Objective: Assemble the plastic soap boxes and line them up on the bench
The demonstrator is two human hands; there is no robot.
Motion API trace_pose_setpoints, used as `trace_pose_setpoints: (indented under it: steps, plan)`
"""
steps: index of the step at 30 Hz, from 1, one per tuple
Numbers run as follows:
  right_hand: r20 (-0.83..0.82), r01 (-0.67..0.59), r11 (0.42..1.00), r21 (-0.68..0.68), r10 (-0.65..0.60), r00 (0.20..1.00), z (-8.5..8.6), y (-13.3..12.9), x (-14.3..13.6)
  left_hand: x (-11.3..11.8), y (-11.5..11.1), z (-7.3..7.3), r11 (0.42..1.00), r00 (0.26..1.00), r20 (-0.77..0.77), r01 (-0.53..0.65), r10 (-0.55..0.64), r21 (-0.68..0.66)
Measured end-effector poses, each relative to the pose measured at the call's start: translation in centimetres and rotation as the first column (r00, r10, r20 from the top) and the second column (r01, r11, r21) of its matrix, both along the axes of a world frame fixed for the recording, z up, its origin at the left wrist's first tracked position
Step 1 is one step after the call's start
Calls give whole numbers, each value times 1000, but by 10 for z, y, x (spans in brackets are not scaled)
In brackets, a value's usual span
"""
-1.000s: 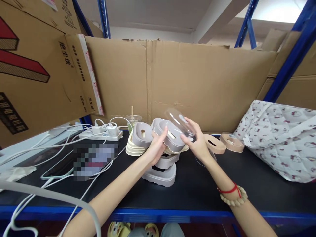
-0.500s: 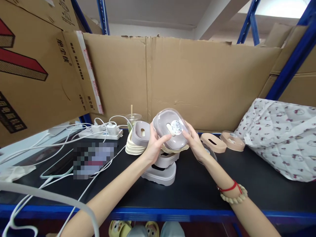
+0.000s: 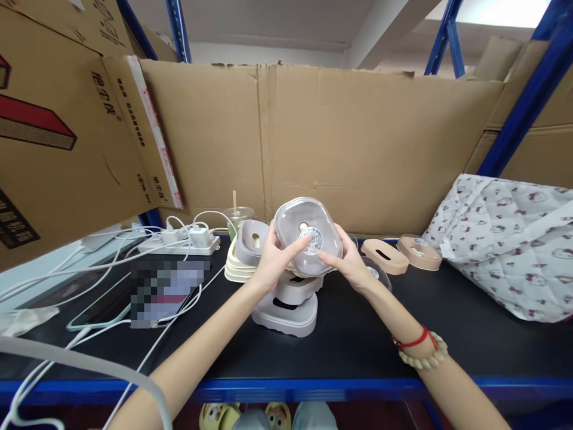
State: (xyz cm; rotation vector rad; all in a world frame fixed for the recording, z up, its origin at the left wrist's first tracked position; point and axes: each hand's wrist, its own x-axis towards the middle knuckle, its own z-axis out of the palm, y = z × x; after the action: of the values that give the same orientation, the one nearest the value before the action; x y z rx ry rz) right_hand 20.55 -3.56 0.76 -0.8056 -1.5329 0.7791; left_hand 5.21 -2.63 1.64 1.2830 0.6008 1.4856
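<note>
Both hands grip a rounded grey plastic box (image 3: 307, 212) with a clear cover over it. A round printed sticker (image 3: 314, 241) and a small slot show on its face. My left hand (image 3: 274, 261) has its fingers round the left side, thumb on the front by the sticker. On the right edge, my right hand (image 3: 352, 264) is closed in the same way, thumb below the sticker. Beneath the box stand stacked grey slotted plastic pieces (image 3: 286, 319), partly hidden. Left of my left hand, another grey slotted piece (image 3: 249, 248) rests on stacked cream pieces (image 3: 239, 272).
Two peach slotted pieces lie at the right, the nearer one (image 3: 380, 263) beside a clear cover (image 3: 378, 276). A patterned white bag (image 3: 505, 245) stands far right. Power strip (image 3: 199, 243), white cables and a phone (image 3: 168, 292) occupy the left. Behind is a drink cup (image 3: 237, 215) and cardboard (image 3: 331, 143).
The box has tilted in my hands, and its sticker now sits lower and more central. My left thumb has shifted onto the sticker's edge. The whole view has moved slightly.
</note>
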Motion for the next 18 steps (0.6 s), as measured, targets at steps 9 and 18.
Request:
trace_pose_setpoints:
  steps: [9, 18]
  plan:
    - [-8, -70, 997, -44, 70, 998, 4, -2, 1, -2, 1, 2, 998, 1000, -8, -6, 5, -61]
    - [34, -107, 994, -22, 108, 994, 2, -2, 1, 0, -2, 3, 999, 1000, 18, -16, 16, -42]
